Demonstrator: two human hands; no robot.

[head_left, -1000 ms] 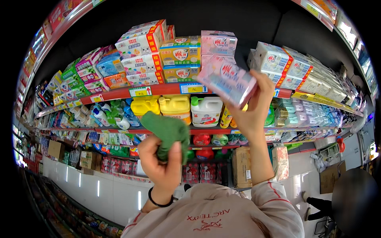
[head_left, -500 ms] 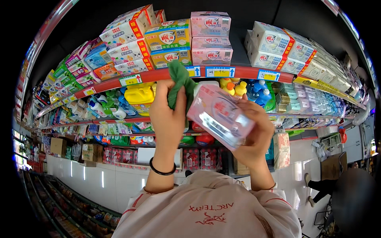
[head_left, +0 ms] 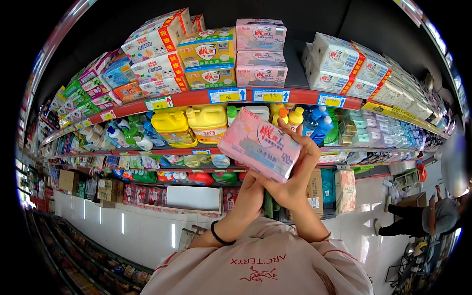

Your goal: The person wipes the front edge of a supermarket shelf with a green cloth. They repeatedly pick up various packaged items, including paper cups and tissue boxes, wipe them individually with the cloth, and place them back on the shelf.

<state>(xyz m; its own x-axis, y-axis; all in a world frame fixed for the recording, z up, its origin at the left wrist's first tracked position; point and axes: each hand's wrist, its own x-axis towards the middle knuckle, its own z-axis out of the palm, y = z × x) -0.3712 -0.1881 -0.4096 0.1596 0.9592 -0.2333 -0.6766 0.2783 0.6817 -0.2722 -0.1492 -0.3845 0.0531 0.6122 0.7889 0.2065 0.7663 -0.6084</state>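
Note:
My right hand [head_left: 297, 182] grips a pink wrapped soap pack [head_left: 258, 142] tilted at chest height in front of the shelves. My left hand [head_left: 248, 194] is below the pack at its lower left, closed on a green cloth [head_left: 269, 205], which is mostly hidden behind the pack and my hands. On the top shelf [head_left: 196, 95] ahead stand stacked pink packs [head_left: 260, 37], yellow packs [head_left: 206, 54] and white packs [head_left: 334, 54].
Yellow jugs [head_left: 172, 125] and coloured bottles [head_left: 142, 140] fill lower shelves. A white tray [head_left: 189, 196], red-wrapped cases [head_left: 135, 196] and a cardboard carton [head_left: 314, 194] sit low. Another person [head_left: 437, 216] is at the far right on the tiled floor [head_left: 359, 231].
My left hand and the green cloth have dropped beneath the pink pack, after being beside it higher up. The pack has moved left and lower since a second ago, and is still in my right hand.

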